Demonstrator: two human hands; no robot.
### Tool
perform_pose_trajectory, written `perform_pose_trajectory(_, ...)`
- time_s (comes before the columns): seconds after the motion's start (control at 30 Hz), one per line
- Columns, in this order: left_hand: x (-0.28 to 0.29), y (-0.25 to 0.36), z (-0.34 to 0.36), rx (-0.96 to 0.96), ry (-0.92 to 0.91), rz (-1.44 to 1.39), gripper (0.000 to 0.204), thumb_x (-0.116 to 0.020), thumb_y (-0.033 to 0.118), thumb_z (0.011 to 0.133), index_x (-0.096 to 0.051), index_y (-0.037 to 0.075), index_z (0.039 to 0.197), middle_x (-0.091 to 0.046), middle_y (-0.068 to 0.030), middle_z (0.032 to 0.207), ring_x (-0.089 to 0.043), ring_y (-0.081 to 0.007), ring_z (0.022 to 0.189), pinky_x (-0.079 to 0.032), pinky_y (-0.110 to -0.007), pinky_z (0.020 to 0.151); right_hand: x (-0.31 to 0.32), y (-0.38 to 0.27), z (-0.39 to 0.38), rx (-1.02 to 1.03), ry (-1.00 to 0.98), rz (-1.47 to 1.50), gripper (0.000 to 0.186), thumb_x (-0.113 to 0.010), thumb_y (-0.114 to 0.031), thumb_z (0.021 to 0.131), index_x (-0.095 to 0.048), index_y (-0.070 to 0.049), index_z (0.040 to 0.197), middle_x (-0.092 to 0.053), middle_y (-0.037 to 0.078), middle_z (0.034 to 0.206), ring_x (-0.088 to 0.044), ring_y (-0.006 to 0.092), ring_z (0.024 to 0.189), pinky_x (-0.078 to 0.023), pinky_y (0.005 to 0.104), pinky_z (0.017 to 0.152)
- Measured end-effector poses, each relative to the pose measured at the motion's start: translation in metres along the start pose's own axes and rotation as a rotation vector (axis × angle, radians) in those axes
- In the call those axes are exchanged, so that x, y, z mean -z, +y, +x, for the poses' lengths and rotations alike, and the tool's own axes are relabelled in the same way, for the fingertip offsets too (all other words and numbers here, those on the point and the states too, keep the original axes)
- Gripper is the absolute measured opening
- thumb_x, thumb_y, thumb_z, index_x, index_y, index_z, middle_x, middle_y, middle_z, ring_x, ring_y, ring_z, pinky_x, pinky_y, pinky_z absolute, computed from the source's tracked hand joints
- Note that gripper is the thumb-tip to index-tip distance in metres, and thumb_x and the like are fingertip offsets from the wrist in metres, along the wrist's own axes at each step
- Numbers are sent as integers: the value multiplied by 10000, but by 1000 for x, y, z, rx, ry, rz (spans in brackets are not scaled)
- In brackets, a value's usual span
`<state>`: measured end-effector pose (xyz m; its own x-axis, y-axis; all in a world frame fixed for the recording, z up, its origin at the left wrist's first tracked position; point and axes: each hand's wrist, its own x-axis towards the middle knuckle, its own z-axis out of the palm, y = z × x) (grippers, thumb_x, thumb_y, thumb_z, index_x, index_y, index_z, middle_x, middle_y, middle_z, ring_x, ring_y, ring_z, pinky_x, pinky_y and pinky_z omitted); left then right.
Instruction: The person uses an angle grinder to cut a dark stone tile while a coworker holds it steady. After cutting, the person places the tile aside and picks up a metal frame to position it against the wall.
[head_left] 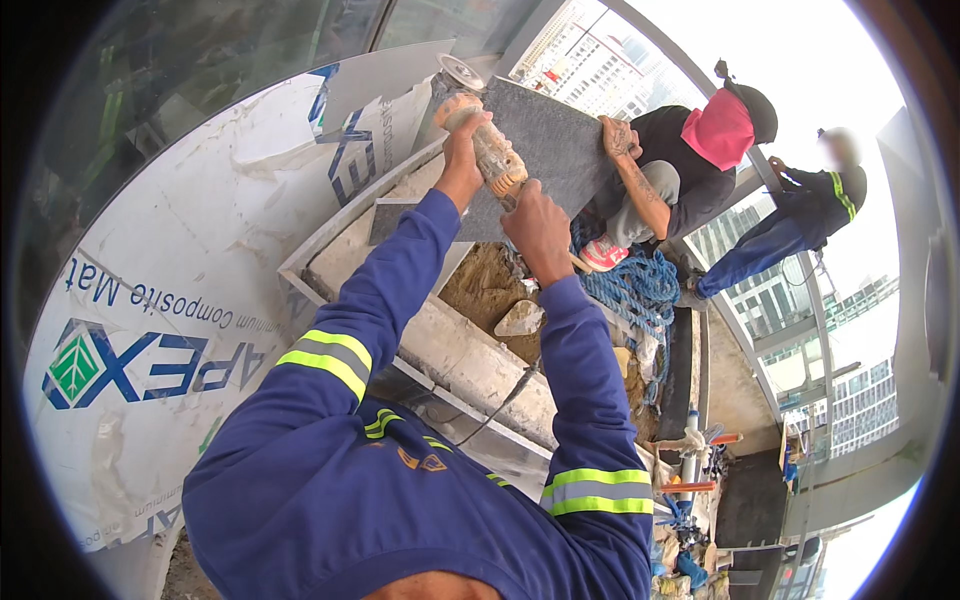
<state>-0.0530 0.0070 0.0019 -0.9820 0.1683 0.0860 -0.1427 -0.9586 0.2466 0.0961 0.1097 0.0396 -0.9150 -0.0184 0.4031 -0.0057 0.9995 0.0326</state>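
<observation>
An angle grinder (pixel 492 152), dusty and orange-bodied, is gripped in both my hands. My left hand (pixel 462 158) wraps round its front part, close behind the round disc (pixel 461 72). Farther back, my right hand (pixel 540 235) closes on the rear end of the body. The disc is at the far left corner of a dark grey slab (pixel 560 128); whether it touches the slab I cannot tell. A crouching co-worker in a pink face cloth (pixel 718 128) has a hand (pixel 620 138) on the slab's right edge.
White protective sheeting (pixel 170 250) covers a curved panel at left. Below the slab lies a concrete trough (pixel 480 370) with soil and a stone (pixel 520 318). Blue rope (pixel 640 290) is heaped at right, near pipes (pixel 690 470). A black cord (pixel 505 400) crosses the trough. Another person (pixel 790 215) stands beyond.
</observation>
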Motion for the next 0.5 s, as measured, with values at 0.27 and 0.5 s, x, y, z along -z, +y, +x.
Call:
perform_pose_trajectory(0.27,4,-2,5,-19,11,33,397,-778,246,780,-563,95,1077,-608,-146,812,-651,-308,692,-584,-479,676,0,2,1,-12,-26,28,336,-697,-173,813,-545,39,1024,-713,302,894,-718,465,839,-573,528,763)
perform_pose_trajectory(0.5,2,-4,6,-19,43,40,392,-787,229,777,-564,98,1072,-612,-142,809,-653,-314,692,-579,-491,672,3,4,2,-20,-37,43,321,-682,-165,811,-548,42,1015,-712,305,892,-716,468,845,-571,535,760)
